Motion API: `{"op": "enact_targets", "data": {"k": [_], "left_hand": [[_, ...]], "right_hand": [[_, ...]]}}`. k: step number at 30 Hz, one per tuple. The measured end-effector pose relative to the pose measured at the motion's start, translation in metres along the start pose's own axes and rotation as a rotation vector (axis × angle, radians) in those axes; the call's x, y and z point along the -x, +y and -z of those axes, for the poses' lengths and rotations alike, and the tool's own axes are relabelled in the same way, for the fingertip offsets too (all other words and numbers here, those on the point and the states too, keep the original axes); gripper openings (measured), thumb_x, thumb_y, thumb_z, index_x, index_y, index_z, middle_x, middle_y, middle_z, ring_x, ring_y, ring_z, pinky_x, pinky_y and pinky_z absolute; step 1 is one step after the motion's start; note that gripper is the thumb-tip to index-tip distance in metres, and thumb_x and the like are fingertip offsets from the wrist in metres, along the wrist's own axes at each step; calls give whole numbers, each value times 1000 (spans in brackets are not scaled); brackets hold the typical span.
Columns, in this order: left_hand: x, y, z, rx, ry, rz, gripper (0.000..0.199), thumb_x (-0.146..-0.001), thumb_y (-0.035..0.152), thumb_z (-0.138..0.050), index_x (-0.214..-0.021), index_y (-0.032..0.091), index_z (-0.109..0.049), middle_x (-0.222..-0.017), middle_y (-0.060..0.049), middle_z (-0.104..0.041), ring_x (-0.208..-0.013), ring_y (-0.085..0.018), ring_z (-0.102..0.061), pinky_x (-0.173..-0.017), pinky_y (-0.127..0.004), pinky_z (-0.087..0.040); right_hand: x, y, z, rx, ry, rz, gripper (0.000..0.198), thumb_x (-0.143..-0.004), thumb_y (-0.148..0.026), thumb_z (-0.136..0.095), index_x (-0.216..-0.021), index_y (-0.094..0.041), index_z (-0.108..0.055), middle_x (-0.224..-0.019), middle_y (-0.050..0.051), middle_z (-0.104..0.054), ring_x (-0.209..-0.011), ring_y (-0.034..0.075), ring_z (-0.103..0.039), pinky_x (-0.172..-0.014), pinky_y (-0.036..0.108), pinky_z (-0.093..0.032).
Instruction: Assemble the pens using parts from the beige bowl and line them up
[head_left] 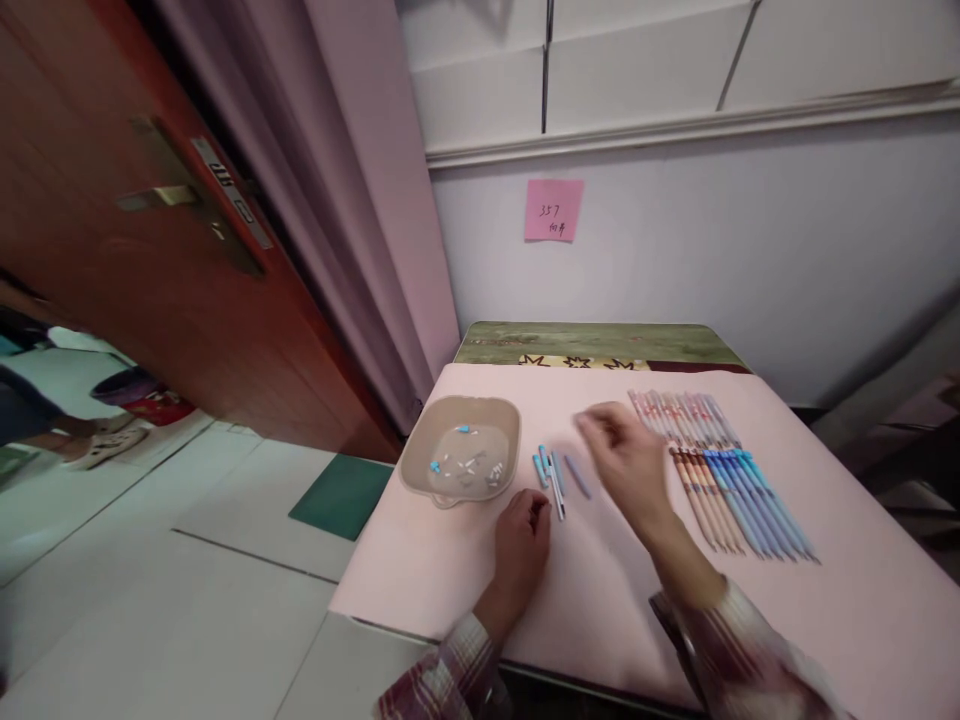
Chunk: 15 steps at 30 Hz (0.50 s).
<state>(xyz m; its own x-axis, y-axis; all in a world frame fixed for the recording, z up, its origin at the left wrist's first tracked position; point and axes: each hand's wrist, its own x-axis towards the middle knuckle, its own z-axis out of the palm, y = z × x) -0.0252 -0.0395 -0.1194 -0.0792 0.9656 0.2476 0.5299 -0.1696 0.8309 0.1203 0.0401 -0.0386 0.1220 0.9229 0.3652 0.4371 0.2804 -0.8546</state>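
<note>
My left hand [523,540] rests on the pink-covered table with its fingers curled in. What they may hold is hidden. Just beyond its fingertips lie loose pen parts: light-blue pieces [540,467], a slim pale tube with a dark tip [557,488] and a grey-blue barrel [577,476]. Raised over the table to the right of these parts is my right hand [628,455], smeared by motion, its fingers partly bent. Right of it lie a row of brown-and-beige and blue pens [742,505] and, behind them, a row of pens with red and pink patterns [681,415].
A beige plastic basin [420,455] at the left holds small white and blue pieces. The table's cover [600,620] is pink. A pink note [553,210] is on the wall. Left stand a wooden door [247,330] and a person's leg [52,430].
</note>
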Motion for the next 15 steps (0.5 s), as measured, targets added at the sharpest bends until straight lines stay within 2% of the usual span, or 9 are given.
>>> {"op": "enact_targets", "data": {"k": [3,6,10,15], "left_hand": [[0,0,1,5,-13,-5,12,-86,17,-48,-82,20,-60,-81,-2,-62,-76,-16,-59,-69,-27,-44],[-1,-1,2,18,-18,-3,13,-85,16,-48,-83,20,-60,-81,-2,-63,-76,-16,-59,-68,-27,-44],[-1,-2,1,39,-27,10,12,-84,15,-49,-83,20,-60,-81,-2,-64,-77,-16,-59,-68,-27,-45],[-2,1,3,48,-48,38,13,-84,13,-49,-82,20,-59,-82,-2,-64,-79,-16,-60,-71,-27,-45]], "right_hand": [[-11,5,-25,388,-198,-87,19,-85,-34,-62,-77,-19,-70,-80,6,-69,-80,22,-65,-72,32,-47],[-23,11,-52,719,-354,-167,26,-85,-40,-58,-82,-19,-72,-89,12,-72,-84,25,-67,-69,32,-46],[-32,20,-74,860,-466,-189,35,-80,-44,-62,-94,-13,-73,-96,20,-72,-92,31,-68,-72,36,-48],[-35,25,-75,875,-482,-204,32,-76,-36,-64,-94,-10,-73,-96,22,-72,-90,31,-69,-70,36,-49]]}}
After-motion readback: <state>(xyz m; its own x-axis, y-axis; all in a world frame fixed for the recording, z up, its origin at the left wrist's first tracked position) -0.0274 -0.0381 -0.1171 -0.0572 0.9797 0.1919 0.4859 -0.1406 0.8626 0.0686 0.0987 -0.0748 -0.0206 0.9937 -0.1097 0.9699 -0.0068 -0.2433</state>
